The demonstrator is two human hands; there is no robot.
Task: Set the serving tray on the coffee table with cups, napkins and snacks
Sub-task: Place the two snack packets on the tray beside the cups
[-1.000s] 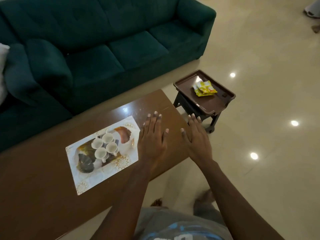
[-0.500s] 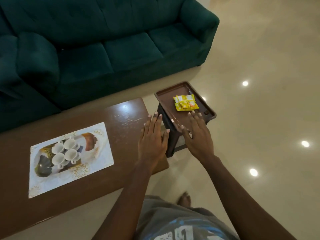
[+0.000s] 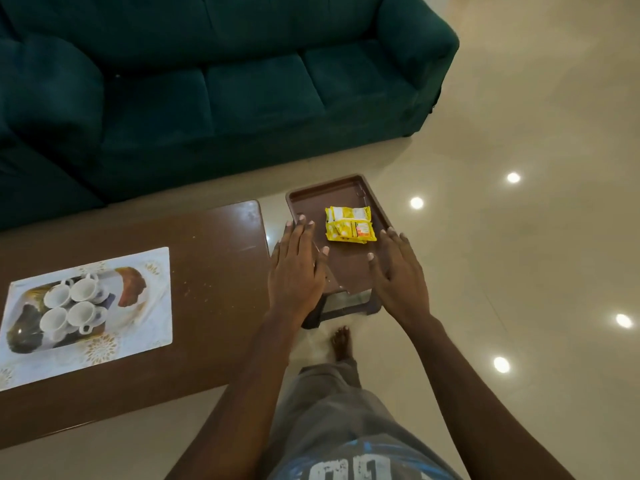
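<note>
Left hand [image 3: 296, 271] and right hand [image 3: 398, 275], fingers straight, flank the serving tray [image 3: 311, 202] at nine and three o'clock, gripping nothing

Home living room: green sofa [image 3: 242, 81], wooden coffee table [image 3: 214, 271], tiled floor [image 3: 536, 133].

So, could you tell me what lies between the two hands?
In the head view, a bare stretch of the tray lies between the left hand and the right hand; the snack packets sit slightly farther on.

Brown tray [image 3: 346, 271], yellow snack packets [image 3: 349, 224], teal sofa [image 3: 242, 88].
</note>
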